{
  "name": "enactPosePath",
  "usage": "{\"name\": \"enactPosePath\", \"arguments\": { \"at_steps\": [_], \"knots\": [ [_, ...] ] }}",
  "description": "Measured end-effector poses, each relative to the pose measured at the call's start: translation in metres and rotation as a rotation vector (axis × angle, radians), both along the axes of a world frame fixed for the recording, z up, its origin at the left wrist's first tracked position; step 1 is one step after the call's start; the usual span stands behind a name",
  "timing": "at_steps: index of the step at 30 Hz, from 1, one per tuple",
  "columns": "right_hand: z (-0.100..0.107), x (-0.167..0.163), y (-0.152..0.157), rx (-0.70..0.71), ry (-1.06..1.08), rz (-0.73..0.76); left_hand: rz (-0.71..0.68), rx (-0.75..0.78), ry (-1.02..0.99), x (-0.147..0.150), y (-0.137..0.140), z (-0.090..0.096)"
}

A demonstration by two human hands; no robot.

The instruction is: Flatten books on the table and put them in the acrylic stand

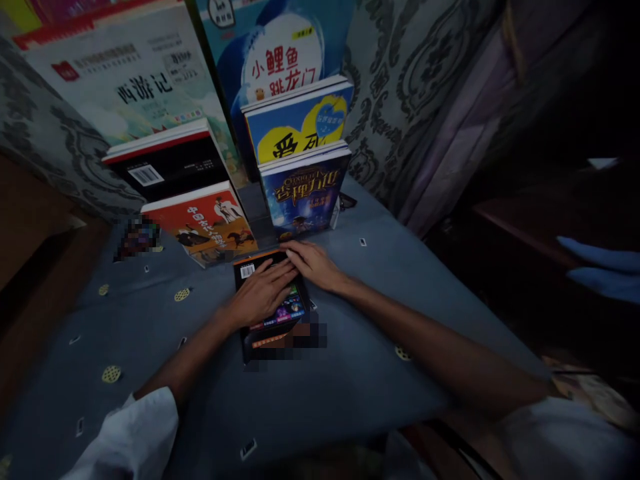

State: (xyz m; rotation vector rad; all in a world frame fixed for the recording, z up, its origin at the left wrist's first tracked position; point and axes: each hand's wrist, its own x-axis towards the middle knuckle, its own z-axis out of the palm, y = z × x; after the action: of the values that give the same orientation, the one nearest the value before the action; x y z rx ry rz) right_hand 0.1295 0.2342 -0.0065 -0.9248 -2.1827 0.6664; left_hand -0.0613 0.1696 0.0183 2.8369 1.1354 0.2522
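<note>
A dark book lies on the table with a barcode and small colourful pictures on its upper face. My left hand rests flat across it, fingers stretched toward its upper right. Beside it, my right hand lies at the book's upper right edge, its fingers extended and meeting the left fingertips. Just beyond stand a red-orange book and a blue-purple book, both upright. Part of the dark book's near end is blurred out by blocks.
Behind are a black book, a yellow and blue book, a tall pale book and a blue book. The grey-blue table has a patterned wall behind it. A blue object shows at right.
</note>
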Motion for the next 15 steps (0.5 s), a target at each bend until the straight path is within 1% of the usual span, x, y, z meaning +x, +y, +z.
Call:
{"name": "enactPosePath", "arguments": {
  "at_steps": [5,10,13,15],
  "knots": [
    [-0.003,-0.003,-0.004,0.065,-0.098,0.003,-0.083,-0.059,-0.031,0.002,-0.023,0.002],
    [-0.007,-0.004,-0.004,0.101,-0.112,-0.007,-0.165,-0.121,-0.049,0.007,-0.057,0.005],
    [-0.008,-0.004,-0.004,0.115,-0.120,-0.003,-0.182,-0.158,-0.057,0.012,-0.075,0.009],
    [-0.009,-0.004,-0.004,0.121,-0.126,-0.004,-0.173,-0.194,-0.083,0.013,-0.081,0.011]
  ]
}}
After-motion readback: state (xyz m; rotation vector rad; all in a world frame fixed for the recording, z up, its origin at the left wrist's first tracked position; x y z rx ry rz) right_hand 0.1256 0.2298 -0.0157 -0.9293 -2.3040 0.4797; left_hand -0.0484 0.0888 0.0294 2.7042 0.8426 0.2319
